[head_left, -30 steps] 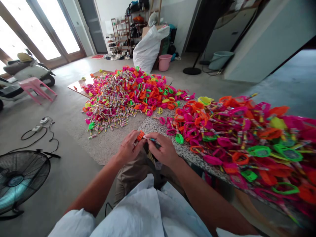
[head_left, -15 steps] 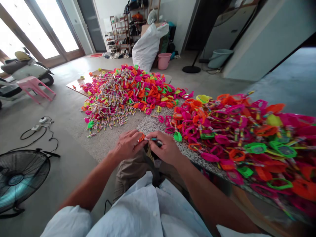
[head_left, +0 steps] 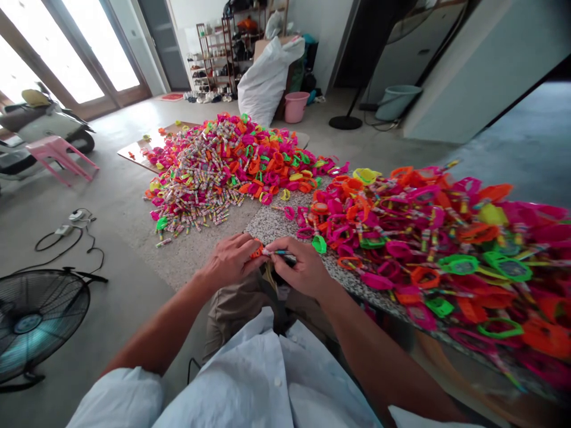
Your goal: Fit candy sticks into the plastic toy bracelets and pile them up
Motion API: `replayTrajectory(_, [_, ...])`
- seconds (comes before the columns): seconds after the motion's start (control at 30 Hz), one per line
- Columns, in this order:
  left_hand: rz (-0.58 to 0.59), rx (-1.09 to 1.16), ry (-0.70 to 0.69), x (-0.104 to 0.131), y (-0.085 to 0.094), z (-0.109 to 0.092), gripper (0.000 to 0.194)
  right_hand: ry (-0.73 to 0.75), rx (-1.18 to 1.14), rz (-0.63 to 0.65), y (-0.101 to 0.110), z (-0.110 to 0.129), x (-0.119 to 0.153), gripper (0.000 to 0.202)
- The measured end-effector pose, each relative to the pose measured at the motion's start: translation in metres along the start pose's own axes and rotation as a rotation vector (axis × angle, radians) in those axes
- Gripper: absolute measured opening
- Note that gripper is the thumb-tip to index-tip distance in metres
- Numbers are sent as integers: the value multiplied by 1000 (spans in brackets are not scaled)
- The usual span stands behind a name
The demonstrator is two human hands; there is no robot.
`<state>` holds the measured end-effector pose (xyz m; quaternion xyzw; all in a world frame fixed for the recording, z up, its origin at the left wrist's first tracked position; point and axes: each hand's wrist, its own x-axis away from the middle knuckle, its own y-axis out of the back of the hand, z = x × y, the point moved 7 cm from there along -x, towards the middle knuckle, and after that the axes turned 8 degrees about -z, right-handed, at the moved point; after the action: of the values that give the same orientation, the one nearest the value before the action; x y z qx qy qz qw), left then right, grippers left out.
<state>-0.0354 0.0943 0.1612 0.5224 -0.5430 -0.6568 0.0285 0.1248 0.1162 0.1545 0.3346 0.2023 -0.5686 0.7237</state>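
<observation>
My left hand (head_left: 229,258) is closed on a small orange plastic toy piece (head_left: 257,249), mostly hidden by the fingers. Opposite it, my right hand (head_left: 301,267) pinches a thin tube with coloured bands (head_left: 281,254). The tube's tip meets the orange piece between my fingertips; whether they are joined I cannot tell. Both hands are above my lap, at the near edge of the speckled stone table (head_left: 267,223). To the right lies a heap of pink, orange, green and yellow plastic toy pieces (head_left: 428,276), many with banded tubes attached.
A second heap of loose banded tubes and plastic pieces (head_left: 205,169) covers the far left of the table. On the floor at left are a black fan (head_left: 42,324), cables and a pink stool (head_left: 60,154). A white sack (head_left: 263,83) and pink bucket (head_left: 297,107) stand behind.
The view has shifted very slightly. Both hands keep their hold, with the orange piece and the tube in nearly the same place.
</observation>
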Motion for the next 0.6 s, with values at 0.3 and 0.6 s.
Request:
replayTrajectory(0.3, [20,39,27,0,-5,-2,30,-5,27,-8,3,-6,9,22])
replayTrajectory(0.6, [18,9,1,0,-8,-4,33,-23,48,-13,4,-4,9,20])
